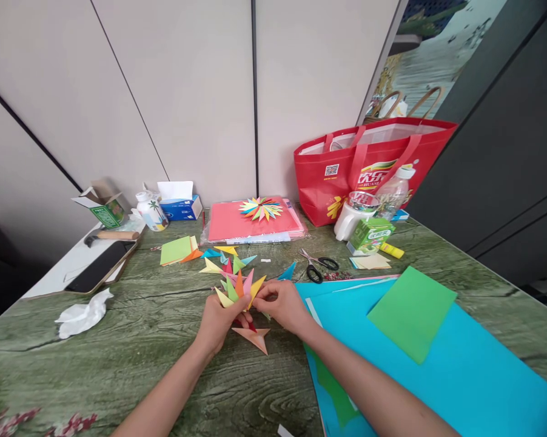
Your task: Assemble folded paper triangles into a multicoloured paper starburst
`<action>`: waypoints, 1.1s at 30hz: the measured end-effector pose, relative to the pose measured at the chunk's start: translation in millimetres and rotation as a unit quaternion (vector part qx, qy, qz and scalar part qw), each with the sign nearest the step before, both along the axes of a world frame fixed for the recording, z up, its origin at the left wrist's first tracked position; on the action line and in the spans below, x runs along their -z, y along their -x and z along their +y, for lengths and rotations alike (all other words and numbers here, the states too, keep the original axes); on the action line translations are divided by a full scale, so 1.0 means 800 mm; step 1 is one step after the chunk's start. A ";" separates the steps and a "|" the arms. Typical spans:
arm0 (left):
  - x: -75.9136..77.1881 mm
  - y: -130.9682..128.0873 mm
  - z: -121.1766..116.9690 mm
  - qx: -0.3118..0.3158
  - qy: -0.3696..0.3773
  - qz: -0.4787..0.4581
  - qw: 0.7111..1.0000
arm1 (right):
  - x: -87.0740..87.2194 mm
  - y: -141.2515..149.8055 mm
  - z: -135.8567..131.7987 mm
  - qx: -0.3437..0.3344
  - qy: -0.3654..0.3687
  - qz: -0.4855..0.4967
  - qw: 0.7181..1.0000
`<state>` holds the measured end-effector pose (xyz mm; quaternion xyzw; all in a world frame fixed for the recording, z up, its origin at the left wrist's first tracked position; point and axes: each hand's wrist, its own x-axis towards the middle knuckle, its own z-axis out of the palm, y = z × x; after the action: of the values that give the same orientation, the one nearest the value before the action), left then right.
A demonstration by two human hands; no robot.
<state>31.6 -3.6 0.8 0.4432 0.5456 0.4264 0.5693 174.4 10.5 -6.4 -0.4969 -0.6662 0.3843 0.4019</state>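
Observation:
Between my two hands is a joined chain of folded paper pieces point(239, 284) in yellow, green, orange and pink. My left hand point(219, 318) grips it from the left, thumb on top. My right hand point(282, 303) pinches the yellow piece at its right end, the fingertips close together. Just below my hands a peach folded piece point(254, 341) lies on the table, beside a dark red one partly hidden by my fingers. More loose folded pieces, among them a blue one point(288, 272), lie behind my hands.
Scissors point(318, 264) lie behind my right hand. Large blue sheets point(373, 340) with a green square point(412, 312) cover the right side. A finished paper star point(261, 209) rests on red paper point(228, 224). Crumpled tissue point(83, 313), a phone point(101, 266) and a red bag point(323, 194) stand around.

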 end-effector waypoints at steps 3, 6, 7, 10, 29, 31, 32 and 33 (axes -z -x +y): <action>-0.002 -0.001 -0.001 0.006 -0.001 0.004 1.000 | -0.001 0.000 -0.001 0.005 0.012 -0.018 1.000; -0.003 -0.001 -0.001 0.017 -0.003 0.011 1.000 | -0.001 0.001 -0.002 0.010 0.022 -0.034 0.999; -0.002 -0.001 -0.001 0.020 -0.004 0.014 1.000 | -0.001 0.001 -0.003 0.010 0.026 -0.039 0.999; 0.000 0.000 -0.001 0.027 -0.006 0.022 0.999 | -0.002 0.003 -0.003 0.014 0.024 -0.058 0.998; 0.001 0.003 0.002 0.027 0.017 -0.036 0.999 | 0.008 0.002 0.003 0.005 0.098 0.079 0.992; 0.002 0.004 0.003 0.030 0.021 -0.034 0.999 | 0.007 0.001 0.002 0.003 0.093 0.080 0.992; 0.002 0.004 0.003 0.032 0.022 -0.032 0.999 | 0.006 0.001 0.002 0.001 0.090 0.081 0.993; 0.002 0.005 0.003 0.033 0.023 -0.030 0.999 | 0.005 0.001 0.002 -0.001 0.087 0.082 0.993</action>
<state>27.5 -1.2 -0.9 0.4349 0.5233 0.4081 0.6086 173.7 12.3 -10.3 -0.4960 -0.5955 0.4804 0.4105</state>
